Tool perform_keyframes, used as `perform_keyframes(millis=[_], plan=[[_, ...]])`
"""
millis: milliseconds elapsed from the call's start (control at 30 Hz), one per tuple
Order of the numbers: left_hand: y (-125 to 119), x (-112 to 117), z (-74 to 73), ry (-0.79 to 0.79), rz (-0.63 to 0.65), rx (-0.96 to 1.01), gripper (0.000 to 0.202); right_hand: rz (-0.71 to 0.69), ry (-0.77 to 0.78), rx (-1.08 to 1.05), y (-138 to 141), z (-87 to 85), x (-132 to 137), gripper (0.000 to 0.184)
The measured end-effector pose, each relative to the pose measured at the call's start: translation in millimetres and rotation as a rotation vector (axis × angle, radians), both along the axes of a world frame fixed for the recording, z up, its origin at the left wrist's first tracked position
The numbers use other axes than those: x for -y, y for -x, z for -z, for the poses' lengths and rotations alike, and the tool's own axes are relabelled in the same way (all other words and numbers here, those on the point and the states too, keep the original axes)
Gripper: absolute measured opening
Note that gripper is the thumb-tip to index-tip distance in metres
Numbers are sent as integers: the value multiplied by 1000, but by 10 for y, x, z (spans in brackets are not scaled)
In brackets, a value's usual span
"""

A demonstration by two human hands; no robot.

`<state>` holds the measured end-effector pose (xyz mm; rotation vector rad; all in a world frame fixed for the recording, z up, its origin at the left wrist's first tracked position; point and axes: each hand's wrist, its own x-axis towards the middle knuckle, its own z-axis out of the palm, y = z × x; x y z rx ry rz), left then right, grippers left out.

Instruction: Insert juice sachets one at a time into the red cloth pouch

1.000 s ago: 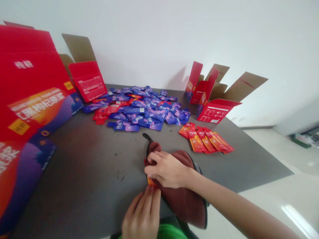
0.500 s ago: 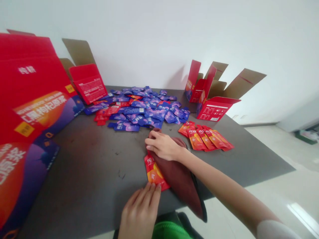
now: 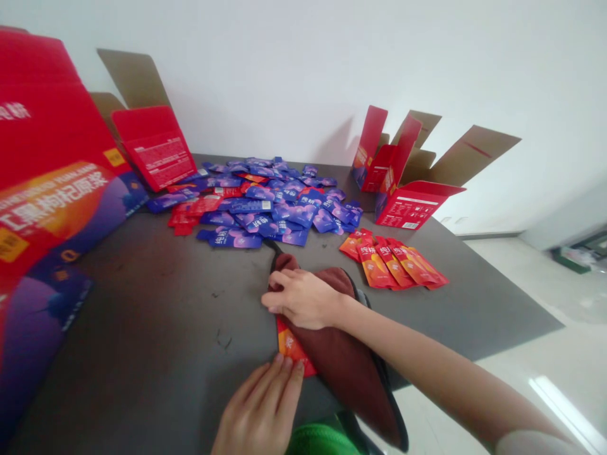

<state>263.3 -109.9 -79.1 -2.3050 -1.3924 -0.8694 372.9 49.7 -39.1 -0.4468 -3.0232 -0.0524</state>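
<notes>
So the right hand [image 3: 301,298] is lying across a fuzzy, towel-like maroon cloth [image 3: 341,360], fingers pressed together and slightly curled, bearing down on the fabric. Its thumb is hidden, so I can't tell if it's actually pinching anything. The cloth has a dark binding along its edge, with a thin black tail poking out just past the fingertips, and its lower end droops over the table edge below the wrist. Right under that hand, a glossy orange-red sachet [image 3: 291,346] sticks out from beneath the cloth, most of it covered, so the print is hard to make out. The left hand [image 3: 258,404] sits just below, fingers held close together, with the fingertips [image 3: 279,361] on the sachet's lower edge. Its thumb is out of sight too, so I can't say if that's a pinch or just a touch. Beyond the grip, a loose heap of shiny blue-purple sachets [image 3: 279,212] covers the dark grey table [image 3: 156,303], with a few red ones [image 3: 190,215] at its left side. Up and to the right of the right hand, orange sachets [image 3: 393,262] lie fanned out in an overlapping row, next to open red cartons [image 3: 408,205] with bare cardboard flaps. A big red box [image 3: 52,189] takes up the far left, cut off by the frame.
</notes>
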Motion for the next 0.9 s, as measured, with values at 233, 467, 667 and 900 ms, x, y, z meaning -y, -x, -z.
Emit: perform_keyframes(millis=[233,467,667,900], plan=[[-7,-41,-51,11,-7,-7,48,157,-17,-40,164,28,-443,23],[-18,-37,-76,-5,-18,2,47,76,74,-138,-135,-249,98,19],[-10,-36,-64,6,-27,22,47,-27,98,0,-184,-94,315,7],[7,-50,-11,12,23,50,43,3,62,-14,-59,-19,35,18]])
